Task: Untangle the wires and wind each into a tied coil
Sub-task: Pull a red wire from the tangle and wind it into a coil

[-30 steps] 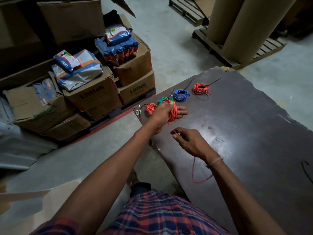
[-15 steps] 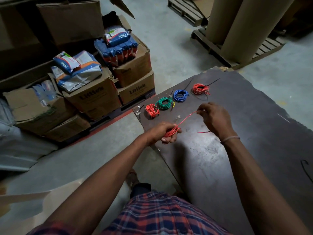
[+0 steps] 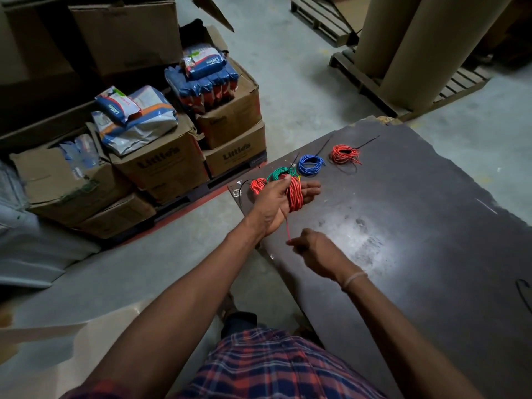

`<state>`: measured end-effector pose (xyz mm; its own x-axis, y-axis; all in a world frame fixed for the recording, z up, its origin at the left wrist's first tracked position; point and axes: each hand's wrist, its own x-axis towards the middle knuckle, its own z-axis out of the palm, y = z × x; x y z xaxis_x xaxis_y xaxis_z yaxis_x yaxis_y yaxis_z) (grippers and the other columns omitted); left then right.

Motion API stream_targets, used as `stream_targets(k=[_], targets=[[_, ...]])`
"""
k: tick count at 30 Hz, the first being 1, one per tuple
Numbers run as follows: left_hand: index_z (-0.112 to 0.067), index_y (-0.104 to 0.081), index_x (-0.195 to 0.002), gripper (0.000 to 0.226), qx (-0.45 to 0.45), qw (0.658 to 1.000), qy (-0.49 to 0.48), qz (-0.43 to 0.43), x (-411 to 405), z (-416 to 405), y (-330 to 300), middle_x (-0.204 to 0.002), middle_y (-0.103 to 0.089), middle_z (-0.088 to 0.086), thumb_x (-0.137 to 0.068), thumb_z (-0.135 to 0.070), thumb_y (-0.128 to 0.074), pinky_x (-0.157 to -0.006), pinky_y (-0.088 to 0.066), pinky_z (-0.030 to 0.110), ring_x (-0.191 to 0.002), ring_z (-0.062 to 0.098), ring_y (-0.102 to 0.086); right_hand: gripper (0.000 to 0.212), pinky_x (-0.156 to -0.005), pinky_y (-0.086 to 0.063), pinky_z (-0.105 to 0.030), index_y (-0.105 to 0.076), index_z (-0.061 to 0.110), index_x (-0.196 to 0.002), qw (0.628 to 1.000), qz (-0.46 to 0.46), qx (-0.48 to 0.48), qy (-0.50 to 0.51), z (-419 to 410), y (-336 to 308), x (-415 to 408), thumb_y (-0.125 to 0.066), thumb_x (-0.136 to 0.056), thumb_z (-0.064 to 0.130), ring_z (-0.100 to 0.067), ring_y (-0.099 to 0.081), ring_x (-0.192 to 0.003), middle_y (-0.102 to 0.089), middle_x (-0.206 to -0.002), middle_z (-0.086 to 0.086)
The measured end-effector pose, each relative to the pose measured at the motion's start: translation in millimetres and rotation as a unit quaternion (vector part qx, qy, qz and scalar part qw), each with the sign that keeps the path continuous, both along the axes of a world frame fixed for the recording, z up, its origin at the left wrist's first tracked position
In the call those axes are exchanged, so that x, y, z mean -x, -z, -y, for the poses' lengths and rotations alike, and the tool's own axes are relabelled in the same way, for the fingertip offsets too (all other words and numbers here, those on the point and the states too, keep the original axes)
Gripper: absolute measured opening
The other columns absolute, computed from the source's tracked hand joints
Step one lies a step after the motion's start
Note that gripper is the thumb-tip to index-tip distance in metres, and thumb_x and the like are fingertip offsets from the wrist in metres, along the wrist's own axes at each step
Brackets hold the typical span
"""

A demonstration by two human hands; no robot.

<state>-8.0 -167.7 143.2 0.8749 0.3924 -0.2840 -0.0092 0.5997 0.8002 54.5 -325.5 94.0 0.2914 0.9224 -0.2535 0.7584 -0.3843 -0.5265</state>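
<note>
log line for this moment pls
left hand: red wire wound round fingers | right hand: pinches tail | step: winding

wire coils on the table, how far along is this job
Done: four coils lie in a row on the table, a red coil, a blue coil, a green coil and a small red coil. In hand: red wire wound round the left hand, its loose end pinched by the right hand. Left: finish winding and tie it.
</note>
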Motion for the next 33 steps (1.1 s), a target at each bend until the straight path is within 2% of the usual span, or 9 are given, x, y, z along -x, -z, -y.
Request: stream_targets(k=[3,6,9,12,14,20,23,29,33], targets=[[0.002,-0.067,-0.107,0.052,-0.231,0.966,0.037,-0.11,0.2,3.6,10.7,-0.108,-0.075,0.022,-0.113,-0.025,-0.023,-0.086,-0.056,0.033,-0.098,0.03,-0.074,0.025,-0.074,-0.051,-0.042,-0.076,0.012,-0.117,0.998,0.058,-0.019,0.003,0.4,-26.4,13.2,-0.061,-0.098,0.019,-0.04,-0.065,-0.093,-0.062,-0.106,-0.013],[-0.019,-0.061,-0.094,0.038,-0.359,0.915,0.085,-0.161,4.3,4.1,23.0,-0.103,-0.075,0.017,-0.109,-0.041,-0.035,-0.088,-0.059,0.041,-0.092,0.03,-0.074,0.014,-0.059,-0.04,-0.033,-0.079,0.018,-0.094,0.984,0.144,-0.073,0.08,5.9,-59.6,3.8,-0.074,-0.089,0.029,-0.035,-0.066,-0.08,-0.066,-0.092,-0.007],[-0.016,-0.062,-0.091,0.044,-0.441,0.866,0.125,-0.198,4.3,6.8,22.4,-0.092,-0.073,0.01,-0.102,-0.054,-0.041,-0.087,-0.058,0.037,-0.084,0.016,-0.072,0.013,-0.055,-0.042,-0.033,-0.076,0.018,-0.079,0.971,0.153,-0.128,0.134,8.5,-76.2,-13.9,-0.085,-0.078,0.027,-0.03,-0.061,-0.066,-0.062,-0.074,-0.004],[-0.005,-0.065,-0.094,0.046,-0.429,0.872,0.161,-0.174,1.7,13.9,8.3,-0.086,-0.075,0.01,-0.107,-0.041,-0.038,-0.083,-0.057,0.036,-0.074,0.017,-0.071,0.01,-0.061,-0.047,-0.033,-0.073,0.016,-0.08,0.97,0.092,-0.171,0.144,9.7,-82.6,-29.2,-0.083,-0.08,0.015,-0.021,-0.058,-0.068,-0.062,-0.077,0.0],[0.0,-0.066,-0.092,0.05,-0.397,0.885,0.188,-0.155,1.3,17.2,-2.6,-0.077,-0.075,0.01,-0.11,-0.034,-0.034,-0.072,-0.056,0.034,-0.06,0.019,-0.064,0.01,-0.066,-0.05,-0.033,-0.072,0.015,-0.086,0.969,0.063,-0.196,0.139,11.2,-84.4,-37.8,-0.08,-0.084,0.01,-0.017,-0.058,-0.072,-0.065,-0.081,0.0],[-0.004,-0.074,-0.099,0.053,-0.36,0.903,0.183,-0.146,-2.1,24.3,-6.9,-0.068,-0.07,0.018,-0.108,-0.041,-0.038,-0.049,-0.039,0.026,-0.047,0.019,-0.047,0.011,-0.071,-0.058,-0.028,-0.071,0.016,-0.093,0.957,0.007,-0.231,0.177,24.1,-86.2,-50.8,-0.075,-0.09,0.006,-0.013,-0.067,-0.077,-0.071,-0.084,0.001],[-0.005,-0.076,-0.09,0.051,-0.373,0.904,0.158,-0.137,-5.8,30.1,-8.9,-0.065,-0.068,0.018,-0.106,-0.044,-0.048,-0.046,-0.037,0.022,-0.048,0.016,-0.048,0.01,-0.07,-0.056,-0.022,-0.072,0.016,-0.089,0.937,-0.005,-0.267,0.227,31.4,-83.3,-51.9,-0.081,-0.087,0.014,-0.012,-0.069,-0.077,-0.072,-0.083,0.002],[0.004,-0.073,-0.086,0.05,-0.36,0.915,0.117,-0.143,-23.3,52.0,-10.4,-0.056,-0.06,0.009,-0.105,-0.039,-0.054,-0.041,-0.034,0.019,-0.043,0.013,-0.045,0.011,-0.074,-0.061,-0.039,-0.073,0.017,-0.087,0.898,-0.047,-0.314,0.304,51.8,-69.9,-55.8,-0.084,-0.085,0.019,-0.016,-0.07,-0.08,-0.072,-0.083,0.002],[0.007,-0.068,-0.081,0.054,-0.261,0.942,0.158,-0.139,-39.4,72.9,-16.5,-0.044,-0.042,-0.001,-0.107,-0.035,-0.046,-0.04,-0.019,0.024,-0.038,0.011,-0.03,0.007,-0.075,-0.059,-0.036,-0.074,0.017,-0.091,0.883,-0.065,-0.33,0.329,69.8,-62.8,-59.3,-0.08,-0.089,0.02,-0.014,-0.069,-0.083,-0.072,-0.087,0.003]])
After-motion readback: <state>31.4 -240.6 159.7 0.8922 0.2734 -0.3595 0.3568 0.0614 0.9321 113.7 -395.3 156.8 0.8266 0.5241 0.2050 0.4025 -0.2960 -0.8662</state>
